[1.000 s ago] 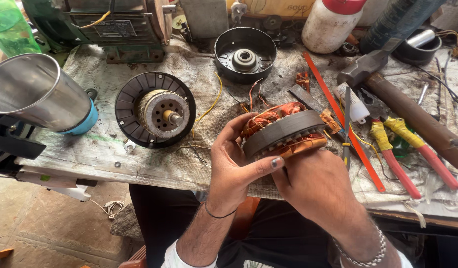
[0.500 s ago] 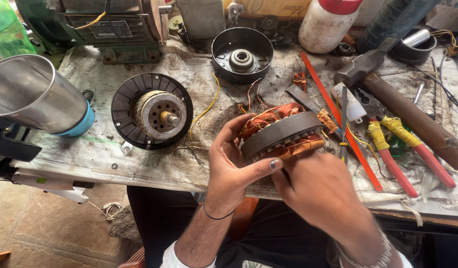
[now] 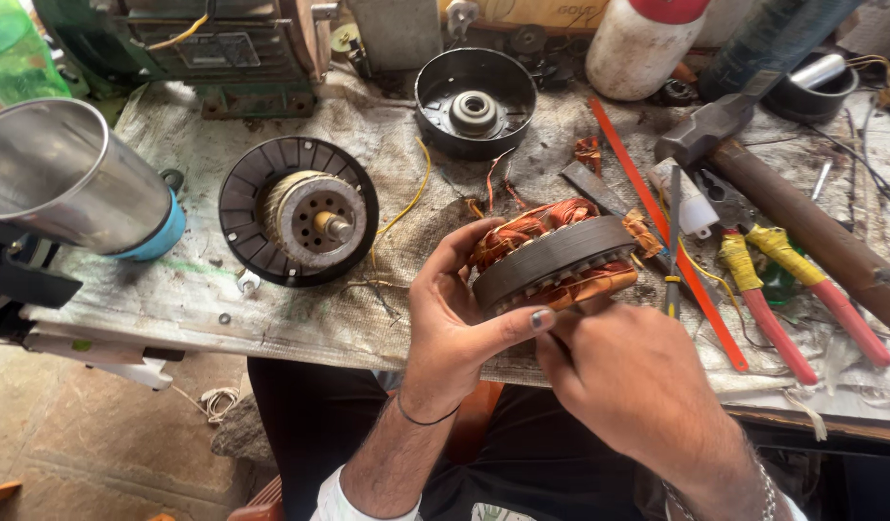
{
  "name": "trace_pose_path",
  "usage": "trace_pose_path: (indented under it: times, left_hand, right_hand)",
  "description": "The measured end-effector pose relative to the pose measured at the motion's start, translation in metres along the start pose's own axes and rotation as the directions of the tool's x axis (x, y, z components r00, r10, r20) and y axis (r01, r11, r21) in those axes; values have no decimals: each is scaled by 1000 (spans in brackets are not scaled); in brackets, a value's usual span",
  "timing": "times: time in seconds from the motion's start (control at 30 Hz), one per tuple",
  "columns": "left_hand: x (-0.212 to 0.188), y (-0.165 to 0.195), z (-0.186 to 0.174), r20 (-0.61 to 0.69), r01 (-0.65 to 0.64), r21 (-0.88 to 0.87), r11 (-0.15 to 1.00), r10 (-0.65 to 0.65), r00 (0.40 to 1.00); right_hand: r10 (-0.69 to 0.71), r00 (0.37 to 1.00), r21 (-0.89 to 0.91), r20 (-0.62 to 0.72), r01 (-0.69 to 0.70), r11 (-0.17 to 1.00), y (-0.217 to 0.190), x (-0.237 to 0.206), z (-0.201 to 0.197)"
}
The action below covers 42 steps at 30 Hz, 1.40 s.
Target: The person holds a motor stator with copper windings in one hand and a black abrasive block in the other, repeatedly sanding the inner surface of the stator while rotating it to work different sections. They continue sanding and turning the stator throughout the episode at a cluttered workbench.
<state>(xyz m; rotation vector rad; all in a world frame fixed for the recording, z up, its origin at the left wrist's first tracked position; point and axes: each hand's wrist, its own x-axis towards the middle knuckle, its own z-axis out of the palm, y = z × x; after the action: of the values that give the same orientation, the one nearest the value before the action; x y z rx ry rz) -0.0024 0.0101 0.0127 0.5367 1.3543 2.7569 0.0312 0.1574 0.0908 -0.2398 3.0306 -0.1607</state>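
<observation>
The left hand (image 3: 454,323) grips a motor stator (image 3: 551,259) just above the near edge of the workbench (image 3: 175,299). Its thumb lies along the stator's lower front edge, and its fingers curl up around the left side, so the piece rests tilted in the crook between thumb and fingers. The stator is a thick ring of dark grey stacked steel plates, banded like the rim of a wheel. Bundles of copper-orange winding wire bulge out above and below that band. A few thin orange and yellow leads trail from the windings away past the fingertips onto the bench.

The right hand (image 3: 633,381) sits just below and to the right of the stator, back toward the camera. Its fingers are bunched close together and pressed against the lower windings beside the left thumb tip; whether they pinch a wire I cannot tell, since the knuckles hide the tips.

Beyond the left fingers, well apart, lies a round black rotor housing (image 3: 298,224) with a pale core and a short shaft. Farther beyond the stator stands a dark metal end cap (image 3: 476,102) with a bearing in its middle. To the right of the right hand lie red-handled pliers (image 3: 782,299) wrapped with yellow tape, a long red strip (image 3: 671,241) and a hammer (image 3: 792,193). Far to the left of the left hand a shiny metal cup (image 3: 68,178) lies on its side.
</observation>
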Motion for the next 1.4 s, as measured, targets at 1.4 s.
trace_pose_path:
  times: [1.4]
  left_hand:
    - [-2,0,-1,-2,5,-52,999,-5,1000]
  right_hand:
    - [-40,995,9,-92,41,999,-4,-4,-1]
